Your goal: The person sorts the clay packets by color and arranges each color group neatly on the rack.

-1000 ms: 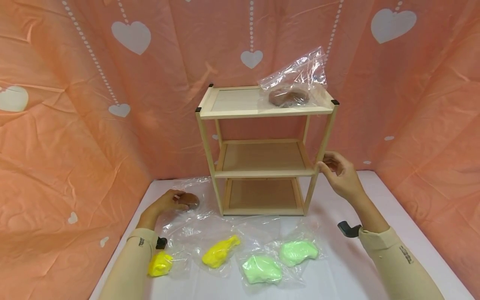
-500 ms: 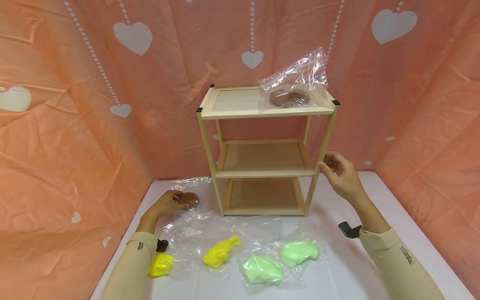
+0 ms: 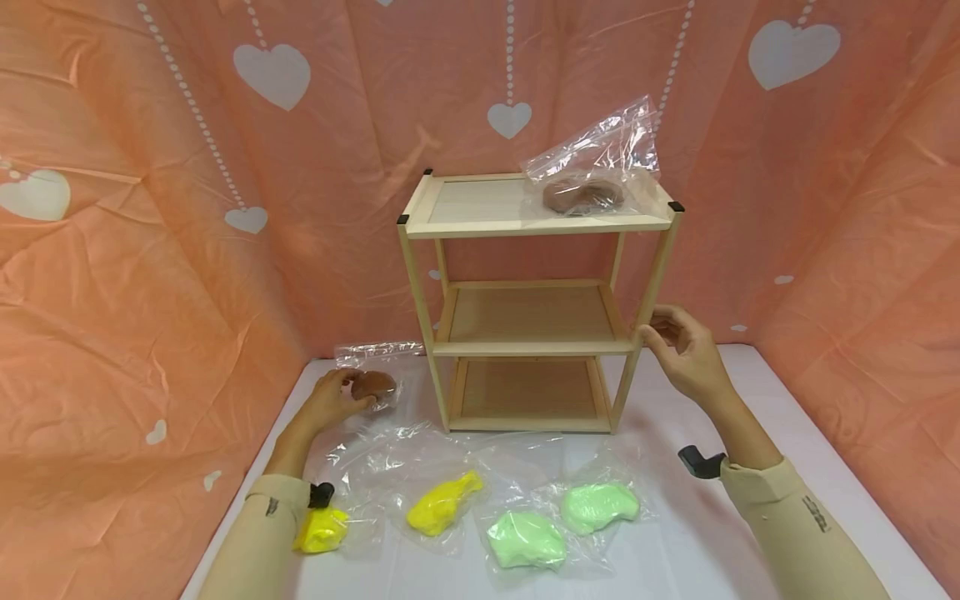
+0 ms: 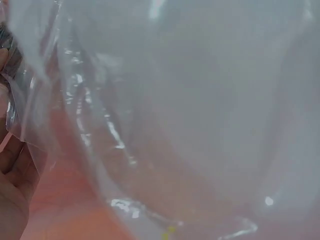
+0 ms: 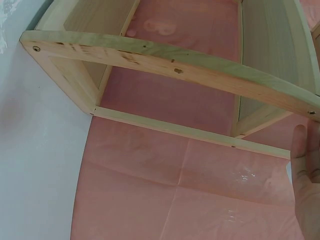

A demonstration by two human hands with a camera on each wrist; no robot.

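My left hand (image 3: 330,402) grips a brown rounded lump (image 3: 373,385) inside a clear zip bag (image 3: 401,377), low beside the shelf's left side. In the left wrist view, clear plastic (image 4: 115,130) fills most of the picture and part of the hand (image 4: 15,185) shows at the left edge. The right hand (image 3: 688,354) holds the right front post of a three-tier wooden shelf (image 3: 532,348), thumb in front and fingers behind. The right wrist view shows the shelf's side frame (image 5: 177,70) with fingers (image 5: 300,145) at the right edge.
A bagged brown lump (image 3: 581,196) lies on the top tier. Bagged pieces lie on the white table (image 3: 690,542) in front: a yellow lump (image 3: 322,531), a yellow drumstick-shaped piece (image 3: 444,504) and two pale green pieces (image 3: 527,539). Pink heart-patterned cloth (image 3: 360,133) surrounds the table.
My left hand has moved slightly away from me with the bagged brown lump, lifting the bag. The right hand stays on the shelf post. The view has shifted slightly.
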